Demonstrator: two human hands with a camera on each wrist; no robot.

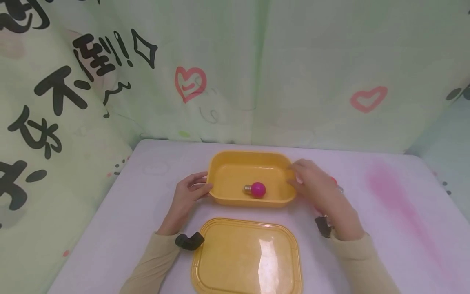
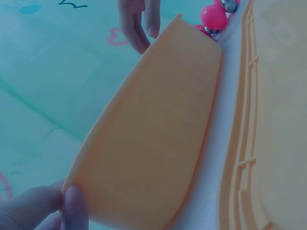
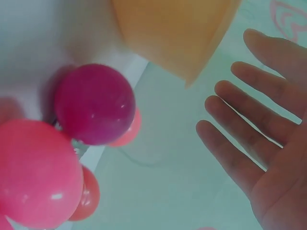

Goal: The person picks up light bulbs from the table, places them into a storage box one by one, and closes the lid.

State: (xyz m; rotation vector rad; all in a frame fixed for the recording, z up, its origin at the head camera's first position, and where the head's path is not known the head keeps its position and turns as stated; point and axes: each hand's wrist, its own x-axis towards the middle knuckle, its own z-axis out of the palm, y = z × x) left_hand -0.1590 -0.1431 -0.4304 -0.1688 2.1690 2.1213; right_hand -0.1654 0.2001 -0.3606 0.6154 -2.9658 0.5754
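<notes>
A yellow plastic box [image 1: 235, 173] stands at the middle of the table, with one magenta light bulb [image 1: 258, 190] lying inside it. My left hand [image 1: 189, 198] pinches the box's left rim between thumb and fingers. At the opposite end is my right hand [image 1: 315, 183]; in the right wrist view its fingers are spread and fairly straight, a small gap away from the box [image 3: 177, 33]. Beside and under that hand lie several more bulbs, a purple bulb [image 3: 96, 103] and a pink bulb [image 3: 38, 172] among them, mostly hidden by the arm in the head view.
The yellow lid [image 1: 246, 261] lies flat in front of the box, close to my left wrist. A white table [image 1: 367, 196] carries everything, and a pale green curtain [image 1: 293, 81] hangs along its back edge. Dark bands [image 1: 189, 241] sit on both wrists.
</notes>
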